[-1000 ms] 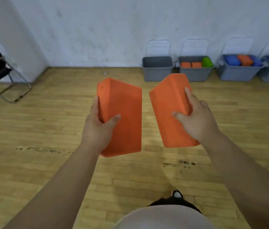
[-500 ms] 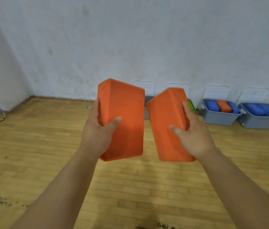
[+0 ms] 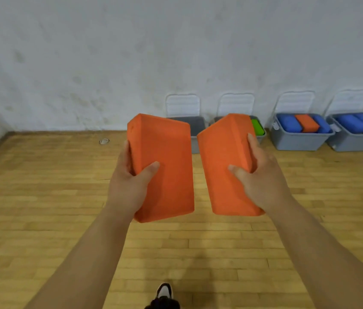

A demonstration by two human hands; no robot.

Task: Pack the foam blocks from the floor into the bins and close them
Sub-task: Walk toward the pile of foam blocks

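My left hand (image 3: pixel 129 184) grips an orange foam block (image 3: pixel 167 161) held up in front of me. My right hand (image 3: pixel 260 177) grips a second orange foam block (image 3: pixel 225 157) just to its right; a narrow gap separates the two. Along the far wall stand several open grey bins with white lids leaning upright behind them. The leftmost bin (image 3: pixel 198 126) and the bin (image 3: pixel 263 136) holding a green block (image 3: pixel 256 127) are partly hidden by the blocks. Further right, one bin (image 3: pixel 298 141) holds blue blocks and an orange one; the last bin (image 3: pixel 354 143) holds blue and green blocks.
Wooden plank floor (image 3: pixel 42 197) stretches from me to the white wall. A small ring-shaped thing (image 3: pixel 104 141) lies on the floor near the wall at left. My shoe (image 3: pixel 164 293) shows at the bottom edge.
The bins look larger and nearer than before, and the view has shifted. Both hands keep the same grip on the orange blocks. The chair at the left has left the view.
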